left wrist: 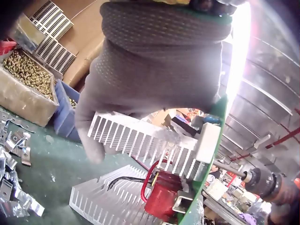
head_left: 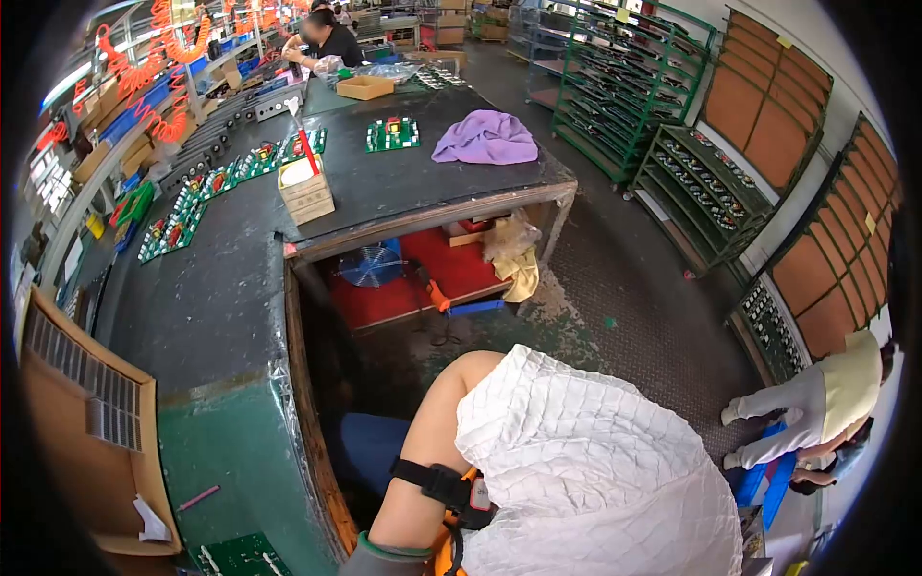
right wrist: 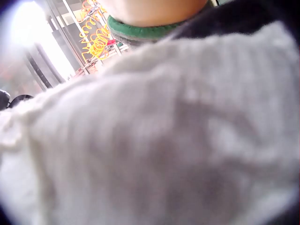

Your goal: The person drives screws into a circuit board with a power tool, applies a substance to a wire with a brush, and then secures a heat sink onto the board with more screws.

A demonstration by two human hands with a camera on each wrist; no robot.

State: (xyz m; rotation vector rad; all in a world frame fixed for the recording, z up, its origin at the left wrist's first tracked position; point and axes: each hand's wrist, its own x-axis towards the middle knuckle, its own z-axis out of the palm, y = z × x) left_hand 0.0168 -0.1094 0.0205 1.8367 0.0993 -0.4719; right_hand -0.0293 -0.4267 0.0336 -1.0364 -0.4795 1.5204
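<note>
My left hand (left wrist: 150,65), in a grey glove, grips a green circuit board (left wrist: 216,140) by its finned aluminium heat sink (left wrist: 140,136). The board stands on edge, with a red component (left wrist: 164,199) on the side facing the camera. A second finned heat sink (left wrist: 110,197) is below it. From the right, a power screwdriver (left wrist: 262,183) points its shaft at the board's back. Only the glove cuff (head_left: 389,555) of my right hand shows at the bottom of the head view; its fingers are hidden. Blurred white cloth (right wrist: 150,140) fills most of the right wrist view.
Bent metal clips (left wrist: 18,154), a box of brass-coloured screws (left wrist: 28,75) and a blue bin (left wrist: 65,112) sit near my left hand. Circuit boards (head_left: 392,134), a small wooden box (head_left: 305,192) and purple cloth (head_left: 485,139) lie on the dark bench (head_left: 355,197). Racks stand right.
</note>
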